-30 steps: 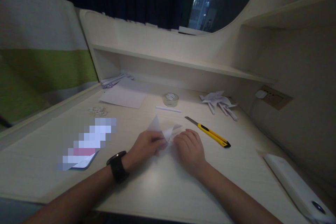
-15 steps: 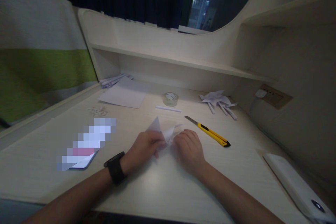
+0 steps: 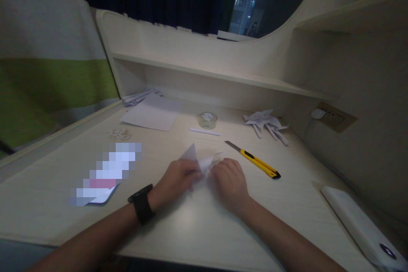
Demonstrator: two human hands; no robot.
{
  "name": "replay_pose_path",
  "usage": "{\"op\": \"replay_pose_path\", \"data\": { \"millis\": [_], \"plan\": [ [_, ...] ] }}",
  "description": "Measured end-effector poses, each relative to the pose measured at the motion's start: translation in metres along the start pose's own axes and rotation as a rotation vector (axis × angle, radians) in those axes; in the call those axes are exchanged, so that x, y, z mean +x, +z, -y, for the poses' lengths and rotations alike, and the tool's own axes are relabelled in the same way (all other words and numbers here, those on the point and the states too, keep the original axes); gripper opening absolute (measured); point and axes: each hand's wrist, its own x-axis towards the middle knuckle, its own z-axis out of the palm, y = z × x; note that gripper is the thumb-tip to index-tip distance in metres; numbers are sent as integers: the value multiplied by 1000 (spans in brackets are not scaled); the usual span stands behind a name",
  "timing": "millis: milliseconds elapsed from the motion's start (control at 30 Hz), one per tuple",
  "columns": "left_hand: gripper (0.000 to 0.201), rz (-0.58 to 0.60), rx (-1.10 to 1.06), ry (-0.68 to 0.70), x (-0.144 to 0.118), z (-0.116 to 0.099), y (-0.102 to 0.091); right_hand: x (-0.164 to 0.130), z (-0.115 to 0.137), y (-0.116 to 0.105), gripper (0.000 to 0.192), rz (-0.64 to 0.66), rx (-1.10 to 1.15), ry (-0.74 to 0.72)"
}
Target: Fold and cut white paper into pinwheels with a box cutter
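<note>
Between my two hands a white folded paper (image 3: pixel 190 153) stands up off the desk, one pointed corner rising at the left. My left hand (image 3: pixel 180 175), with a black watch on its wrist, pinches the paper's left side between thumb and fingers. On the other side, my right hand (image 3: pixel 230 180) is closed with curled fingers at the paper's centre; its fingertips are partly hidden. Beyond them lies a thin rolled paper stick (image 3: pixel 205 132), in front of a roll of clear tape (image 3: pixel 208 120). A yellow utility knife (image 3: pixel 259 162) with its blade out rests right of my right hand.
Paper pinwheels (image 3: pixel 263 120) with rolled sticks lie at the back right. Flat white paper (image 3: pixel 153 112) and rolled paper sticks (image 3: pixel 140 97) are at the back left. Nearer are small pale bits (image 3: pixel 118 134) and a phone (image 3: pixel 102 178). A white device (image 3: pixel 355 223) stands at the right edge.
Both hands keep their grip on the paper and stay nearly in place. The paper's corner and flap have shifted very slightly; the whole view has moved a little.
</note>
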Motion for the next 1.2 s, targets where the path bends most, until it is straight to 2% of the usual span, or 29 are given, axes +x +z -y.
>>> {"op": "replay_pose_path", "data": {
  "millis": [200, 300, 467, 567, 700, 833, 900, 1000, 1100, 1200],
  "plan": [
    [22, 130, -262, -71, 3, 8, -4, 0, 0, -2, 13, -13, 0, -22],
    [23, 179, -299, -98, 5, 10, -5, 1, 1, -3, 13, -33, -12, -48],
    [23, 90, -196, -103, 2, 5, -2, 2, 2, -4, 14, -3, -40, -38],
    [26, 25, -35, -36, -2, 2, -1, 1, 4, -3, 13, -2, -63, -32],
    [25, -53, 188, 177, -5, 1, -1, 1, 6, -3, 12, -3, -55, -11],
    [21, -73, 233, 289, -5, 0, -2, 1, 6, -2, 10, 0, -24, 16],
    [22, -91, 182, 247, -5, -1, -2, 0, 5, -2, 9, -4, -22, 30],
    [25, -104, 18, 48, -3, -7, -2, 0, 3, -1, 7, -20, -22, 67],
    [25, -31, -184, -137, 0, -13, -4, 0, 2, -1, 6, -33, -25, 85],
    [27, 30, -329, -205, 2, -15, -4, 1, 2, -1, 7, -38, -17, 82]
  ]
}}
